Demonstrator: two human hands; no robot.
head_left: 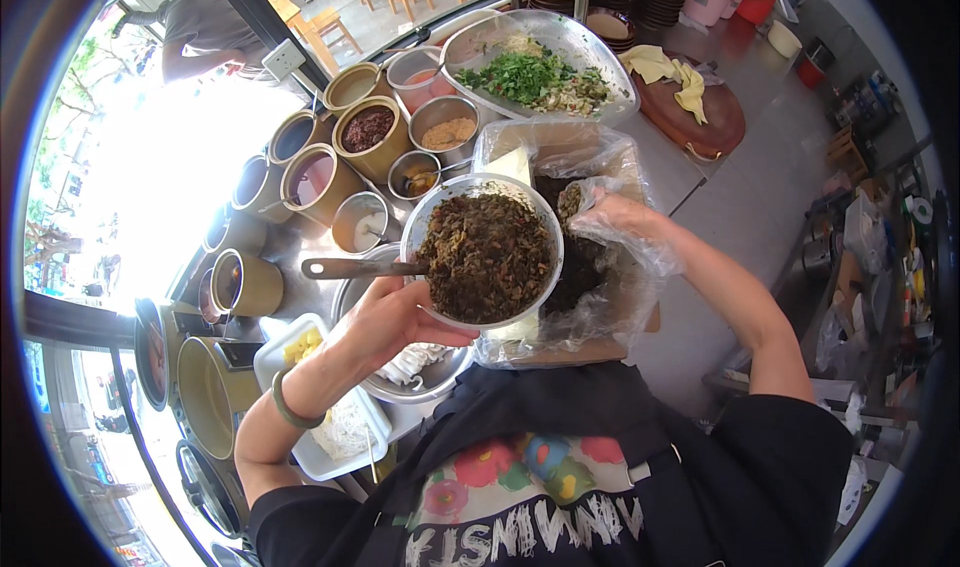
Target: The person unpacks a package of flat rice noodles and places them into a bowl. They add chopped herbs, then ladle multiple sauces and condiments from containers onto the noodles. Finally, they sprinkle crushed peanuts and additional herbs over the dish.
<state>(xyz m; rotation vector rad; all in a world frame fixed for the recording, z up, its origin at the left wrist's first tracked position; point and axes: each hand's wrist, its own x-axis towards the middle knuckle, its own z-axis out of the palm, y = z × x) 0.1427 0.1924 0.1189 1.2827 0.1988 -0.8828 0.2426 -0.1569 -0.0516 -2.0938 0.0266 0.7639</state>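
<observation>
My left hand [390,317] holds up a clear round bowl [557,267] from below, with the fingers round its near side. Dark brown-green chopped pickled greens [485,257] fill the bowl. A spoon with a brown handle [350,269] lies in them, the handle jutting out leftward over my hand. My right hand [615,217], in a loose clear plastic glove, is closed round a clump of the greens at the bowl's right. It is over a cardboard box [605,342] lined with clear plastic, which holds more of the dark greens [575,282]. The bowl hides the box's left part.
Several sauce pots [366,167] and a steel bowl of orange-tan powder [445,152] stand at left. Behind the box sits a large steel basin of chopped herbs [465,32]. A round brown board [715,137] bears yellow cloths [655,64]. A white tray [380,427] holds white shreds.
</observation>
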